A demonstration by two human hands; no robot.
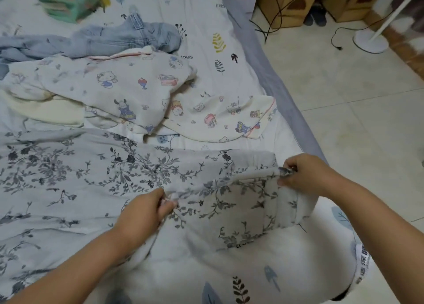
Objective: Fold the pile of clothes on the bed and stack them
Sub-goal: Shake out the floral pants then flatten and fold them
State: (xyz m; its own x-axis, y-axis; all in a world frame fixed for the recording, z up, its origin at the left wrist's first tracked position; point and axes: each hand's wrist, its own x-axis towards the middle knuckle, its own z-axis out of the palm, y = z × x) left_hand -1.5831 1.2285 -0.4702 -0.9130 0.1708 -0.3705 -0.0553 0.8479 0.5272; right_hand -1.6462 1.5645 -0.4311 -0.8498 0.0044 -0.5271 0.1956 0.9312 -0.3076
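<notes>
A white garment with a grey floral print [80, 177] lies spread across the near part of the bed. My left hand [143, 212] pinches a fold of its fabric near the middle. My right hand [305, 175] grips its raised right edge, lifted a little off the bed. Behind it lies a crumpled white cartoon-print garment [128, 90] with a second cartoon-print piece [220, 117] beside it. Light blue jeans [114, 37] lie bunched further back. A green folded item [66, 1] sits blurred at the far left.
The bed sheet [206, 16] is white with leaf prints and has a grey border along its right side. To the right is tiled floor [355, 120] with cardboard boxes [286, 3], black cables and a white fan base [370, 40].
</notes>
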